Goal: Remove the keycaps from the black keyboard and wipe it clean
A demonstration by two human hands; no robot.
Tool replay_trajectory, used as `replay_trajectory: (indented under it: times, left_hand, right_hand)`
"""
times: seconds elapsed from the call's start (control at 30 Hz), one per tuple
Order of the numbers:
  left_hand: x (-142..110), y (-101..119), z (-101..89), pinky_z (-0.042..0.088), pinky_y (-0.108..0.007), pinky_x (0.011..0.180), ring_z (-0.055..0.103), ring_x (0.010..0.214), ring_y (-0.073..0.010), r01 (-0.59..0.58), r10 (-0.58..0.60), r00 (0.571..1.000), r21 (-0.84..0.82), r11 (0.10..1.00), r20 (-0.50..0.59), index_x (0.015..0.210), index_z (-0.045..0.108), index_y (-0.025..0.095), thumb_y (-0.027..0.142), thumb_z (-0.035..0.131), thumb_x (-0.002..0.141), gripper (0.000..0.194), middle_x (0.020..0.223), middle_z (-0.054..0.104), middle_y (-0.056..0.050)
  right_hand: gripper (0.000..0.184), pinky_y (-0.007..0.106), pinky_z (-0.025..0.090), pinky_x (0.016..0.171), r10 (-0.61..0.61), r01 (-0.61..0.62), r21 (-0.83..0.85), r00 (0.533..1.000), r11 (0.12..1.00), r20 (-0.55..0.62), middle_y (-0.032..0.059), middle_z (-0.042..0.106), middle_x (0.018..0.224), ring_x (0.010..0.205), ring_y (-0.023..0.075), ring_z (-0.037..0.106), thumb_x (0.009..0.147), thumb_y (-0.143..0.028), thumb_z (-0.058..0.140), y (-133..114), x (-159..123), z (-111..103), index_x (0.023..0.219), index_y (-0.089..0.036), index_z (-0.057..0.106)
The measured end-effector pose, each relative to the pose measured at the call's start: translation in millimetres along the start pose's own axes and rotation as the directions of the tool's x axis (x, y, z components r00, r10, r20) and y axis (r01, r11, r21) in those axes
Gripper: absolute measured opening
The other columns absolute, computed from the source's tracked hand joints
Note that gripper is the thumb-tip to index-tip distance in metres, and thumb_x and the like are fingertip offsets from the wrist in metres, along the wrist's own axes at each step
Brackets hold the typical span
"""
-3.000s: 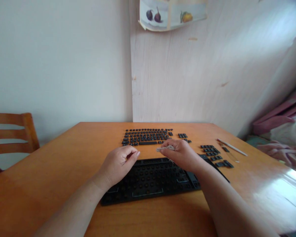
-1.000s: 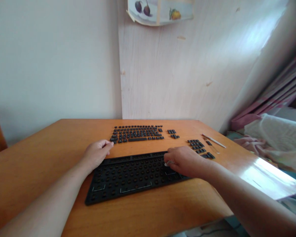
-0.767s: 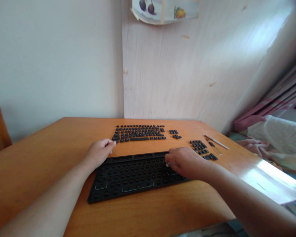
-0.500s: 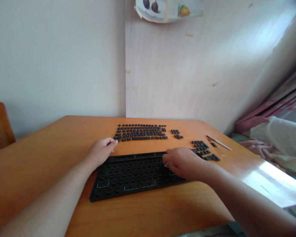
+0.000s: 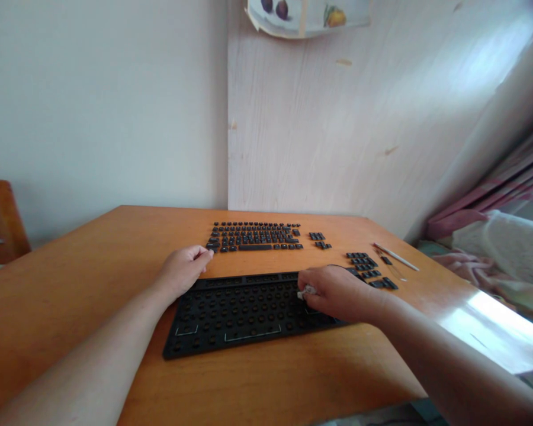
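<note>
A black keyboard [image 5: 235, 310] without keycaps lies slightly askew on the wooden table, its switches exposed. Over its far left corner is my left hand [image 5: 184, 269], closed, thumb and forefinger together; whether anything sits inside it is hidden. Pinched in my right hand [image 5: 333, 290] is a crumpled white tissue [image 5: 307, 291], held against the right part of the keyboard, which the hand partly covers. Behind the keyboard, loose black keycaps [image 5: 257, 236] are laid out in rows like a keyboard's layout, the long space bar [image 5: 254, 247] among them.
More keycaps lie in small groups, one behind [image 5: 317, 236] and one to the right [image 5: 363, 261]. A white pen-like stick [image 5: 396, 257] and a thin wire tool with a dark handle [image 5: 386, 260] are farther right. A wooden chair [image 5: 2, 219] stands at the left.
My right hand has shifted slightly to the right over the keyboard, and more of the tissue shows. My left hand stays at the corner. The view has moved slightly.
</note>
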State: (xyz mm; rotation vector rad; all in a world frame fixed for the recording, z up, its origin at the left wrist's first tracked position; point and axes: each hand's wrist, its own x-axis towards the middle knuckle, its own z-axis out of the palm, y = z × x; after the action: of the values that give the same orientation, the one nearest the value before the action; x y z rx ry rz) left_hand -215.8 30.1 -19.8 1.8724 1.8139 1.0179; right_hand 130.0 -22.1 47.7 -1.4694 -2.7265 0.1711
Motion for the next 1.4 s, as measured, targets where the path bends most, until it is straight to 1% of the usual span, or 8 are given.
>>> replay_trajectory:
  times: [0.2,0.47,0.9,1.1,1.4]
  left_hand:
    - [-0.4,-0.7,0.8,0.037,-0.027,0.057,0.057,0.056,-0.0167,-0.02,0.02,1.0,0.02,1.0,-0.006,0.073,0.062,0.021,0.058,0.047,0.084,0.041,0.06,0.065,0.002]
    - [-0.3,2.4,0.6,0.038,-0.027,0.058,0.059,0.059,-0.0178,-0.011,0.011,1.0,0.015,1.0,0.013,0.071,0.06,0.021,0.054,0.049,0.083,0.037,0.06,0.064,0.001]
    - [1.3,-2.7,2.7,0.039,-0.027,0.059,0.06,0.059,-0.0177,-0.009,0.008,1.0,0.025,1.0,0.006,0.073,0.062,0.021,0.055,0.048,0.085,0.038,0.061,0.065,0.002]
    - [0.3,-0.1,1.9,0.039,-0.027,0.059,0.062,0.061,-0.0184,-0.007,0.007,1.0,0.03,1.0,0.014,0.075,0.063,0.021,0.054,0.048,0.085,0.037,0.062,0.066,0.002]
    - [-0.7,2.6,2.2,0.037,-0.027,0.057,0.06,0.059,-0.0176,-0.014,0.013,1.0,0.034,0.999,0.009,0.069,0.059,0.022,0.051,0.05,0.084,0.035,0.06,0.064,0.002]
  right_hand:
    - [0.017,0.025,0.032,0.06,0.007,-0.008,0.015,1.0,1.0,0.027,0.0038,0.071,0.078,0.069,0.017,0.059,0.078,-0.02,0.054,-3.3,8.2,-0.8,0.085,-0.021,0.069]
    - [0.018,0.024,0.032,0.058,-0.019,0.015,0.074,0.998,0.997,0.059,0.0036,0.07,0.076,0.066,0.0158,0.058,0.077,-0.021,0.055,-11.0,17.4,-0.3,0.085,-0.019,0.07]
    - [0.016,0.023,0.033,0.058,-0.087,0.081,0.157,0.996,0.984,0.032,0.0029,0.068,0.073,0.064,0.0145,0.057,0.077,-0.021,0.055,-23.8,28.1,5.1,0.084,-0.018,0.07]
    - [0.015,0.023,0.033,0.058,-0.086,0.078,0.184,0.996,0.98,0.035,0.0026,0.068,0.073,0.064,0.0141,0.056,0.079,-0.023,0.055,-29.5,30.8,8.1,0.084,-0.018,0.069]
    - [0.013,0.023,0.032,0.058,-0.117,0.112,0.185,0.993,0.976,0.018,0.0018,0.066,0.071,0.063,0.0133,0.054,0.078,-0.02,0.055,-34.6,33.8,10.1,0.081,-0.018,0.067]
